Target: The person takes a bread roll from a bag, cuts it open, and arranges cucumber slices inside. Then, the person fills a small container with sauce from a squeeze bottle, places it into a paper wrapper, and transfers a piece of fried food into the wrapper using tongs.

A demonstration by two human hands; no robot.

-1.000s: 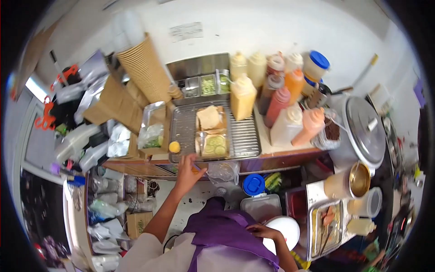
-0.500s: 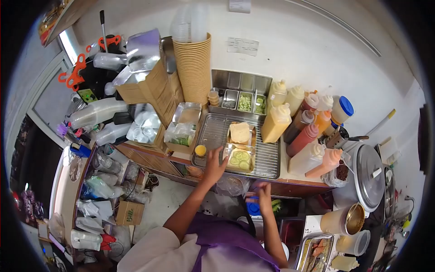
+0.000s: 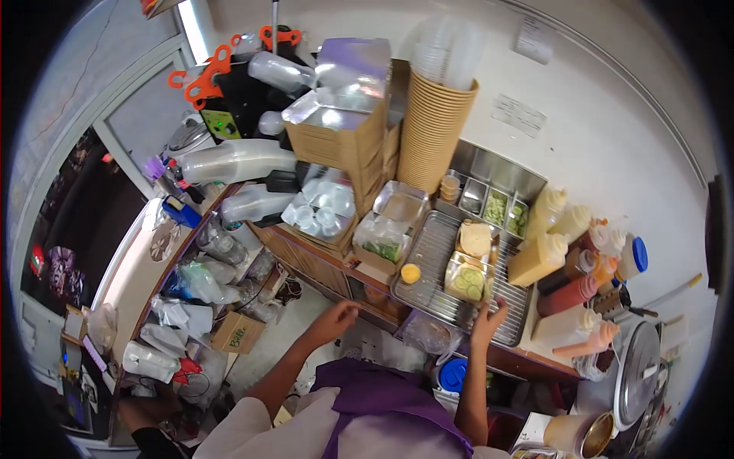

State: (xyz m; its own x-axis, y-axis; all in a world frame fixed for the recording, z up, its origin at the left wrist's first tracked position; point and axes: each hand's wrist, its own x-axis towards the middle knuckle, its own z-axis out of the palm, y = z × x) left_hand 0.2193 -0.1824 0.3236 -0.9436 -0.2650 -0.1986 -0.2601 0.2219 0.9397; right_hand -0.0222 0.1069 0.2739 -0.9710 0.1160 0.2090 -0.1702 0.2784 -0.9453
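Observation:
A paper food box (image 3: 463,281) stands on the wire-racked metal tray (image 3: 428,260). In its far half lies a slice of bread (image 3: 475,239); cucumber slices (image 3: 469,282) cover the filling in its near half. My right hand (image 3: 488,320) is at the box's near right corner, thumb and fingers apart; I cannot tell whether it touches the box. Off the counter's front edge, my left hand (image 3: 332,323) hangs over the floor, fingers stretched out and holding nothing. A small yellow sauce cup (image 3: 410,273) sits at the tray's left side.
Squeeze bottles (image 3: 539,258) crowd the counter on the right. Behind the tray are metal bins of chopped greens (image 3: 495,208). Tall stacked paper bowls (image 3: 436,130) and cardboard boxes (image 3: 336,145) rise on the left. Another person's arm (image 3: 145,411) shows at lower left.
The view has swung left, so the counter appears farther right. My left hand has drawn back from the box. My right hand has risen from below the counter to the box's near corner.

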